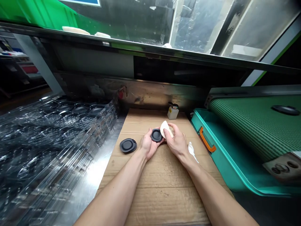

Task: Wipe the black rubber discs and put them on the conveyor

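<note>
My left hand [148,145] is closed around the edge of a round black plastic lid [156,135], its recessed face turned up. In my right hand [176,141] a white round pad [166,128] is pinched between thumb and fingers, tilted at the lid's right side. Whether the pad touches the lid I cannot tell. Left of my left hand, a small stack of similar black lids [127,145] lies on the cardboard sheet [164,194]. A crumpled white cloth or tissue [191,149] lies beside my right wrist.
A small bottle [173,112] stands at the cardboard's back edge. Clear plastic trays with black parts [58,131] are stacked at left. At right are a teal bin [218,166] with an orange handle and a green conveyor belt [254,116] carrying a black part [285,110]. A shelf edge crosses above.
</note>
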Demonstrator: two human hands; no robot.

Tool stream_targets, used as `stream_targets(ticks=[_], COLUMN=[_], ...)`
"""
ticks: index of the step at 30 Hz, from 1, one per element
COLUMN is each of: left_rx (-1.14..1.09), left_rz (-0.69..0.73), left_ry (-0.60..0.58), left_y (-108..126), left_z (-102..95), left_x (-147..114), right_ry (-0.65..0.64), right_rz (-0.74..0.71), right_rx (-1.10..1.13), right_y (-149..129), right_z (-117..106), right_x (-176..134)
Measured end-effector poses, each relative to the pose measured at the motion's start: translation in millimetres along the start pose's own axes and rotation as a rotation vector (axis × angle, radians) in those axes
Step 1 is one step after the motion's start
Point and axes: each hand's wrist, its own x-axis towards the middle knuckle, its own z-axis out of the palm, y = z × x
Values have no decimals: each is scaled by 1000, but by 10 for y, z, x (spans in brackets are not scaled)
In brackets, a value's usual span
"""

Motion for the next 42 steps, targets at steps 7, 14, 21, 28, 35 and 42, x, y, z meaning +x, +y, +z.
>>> stream_targets(ticks=[7, 14, 21, 28, 35, 42], left_rx=[81, 124, 122, 142, 150, 136], left_rz=[12, -4, -13, -19, -9, -30], left_ry=[-20, -12, -3, -27, -34, -39], left_y=[-49, -76, -60, -63, -76, -89], left_z=[2, 28, 47, 44, 56, 39], left_x=[-5, -40, -49, -55, -36, -39], right_ry=[-119, -500, -244, -196, -168, -296], right_rz=[-39, 38, -121, -67, -2, 41], right_rx=[193, 281, 247, 66, 88, 220], right_y=[-24, 101, 71, 29, -31, 48], right_z=[28, -119, -59, -115, -9, -23], right_x=[-33, 85, 78, 64, 75, 107])
